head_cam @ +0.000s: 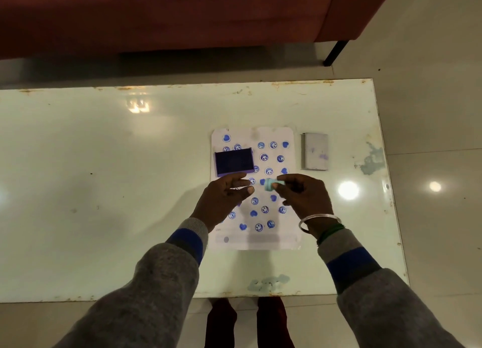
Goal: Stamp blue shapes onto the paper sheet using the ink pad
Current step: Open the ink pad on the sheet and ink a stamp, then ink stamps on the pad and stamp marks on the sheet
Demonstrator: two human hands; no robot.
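A white paper sheet (271, 239) lies on the glass table, covered with several blue hearts and smiley faces. The dark blue ink pad (234, 163) rests on the sheet's upper left part. My right hand (303, 193) holds a small light blue stamp (271, 185) sideways above the middle of the sheet, its face turned to the left. My left hand (224, 197) hovers just left of the stamp with fingers apart and nothing in it, close below the ink pad. Both hands hide part of the sheet.
The ink pad's grey lid (314, 151) lies right of the sheet. The table (104, 165) has rusty edges and pale smears near the front edge (268, 283) and at the right (371, 161). A red sofa (182, 13) stands behind the table.
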